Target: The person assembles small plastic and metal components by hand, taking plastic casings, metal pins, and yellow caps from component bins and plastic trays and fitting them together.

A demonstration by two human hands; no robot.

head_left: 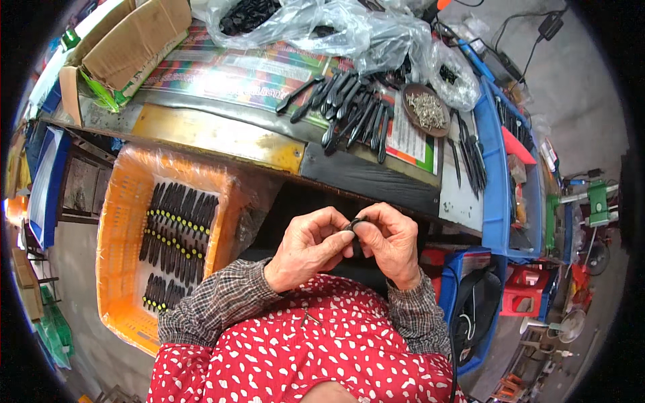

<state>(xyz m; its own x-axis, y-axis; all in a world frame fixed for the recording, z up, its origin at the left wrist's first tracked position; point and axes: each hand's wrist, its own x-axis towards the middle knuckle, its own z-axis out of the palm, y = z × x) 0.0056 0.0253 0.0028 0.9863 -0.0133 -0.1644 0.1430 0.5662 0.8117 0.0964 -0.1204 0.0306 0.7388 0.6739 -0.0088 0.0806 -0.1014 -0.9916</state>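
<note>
My left hand [310, 243] and my right hand [392, 243] meet in front of my red, white-spotted apron [295, 349]. Both are closed, thumbs and forefingers pinching a small black part [354, 224]. Fingers cover most of it, so its full shape is hidden. Beyond them, on the table, lies a loose pile of slim black handle-like pieces [356, 111]. A brown bowl [410, 101] of small silvery metal pieces [427, 111] stands to the right of this pile. More thin black pieces [472, 158] lie near the table's right end.
Left of my hands, a lined orange crate [111, 248] holds rows of black pieces with yellow bands [176, 221]. Clear plastic bags [329, 30] lie along the table's back. A cardboard box [138, 47] sits far left, and a blue tray [494, 208] borders the right.
</note>
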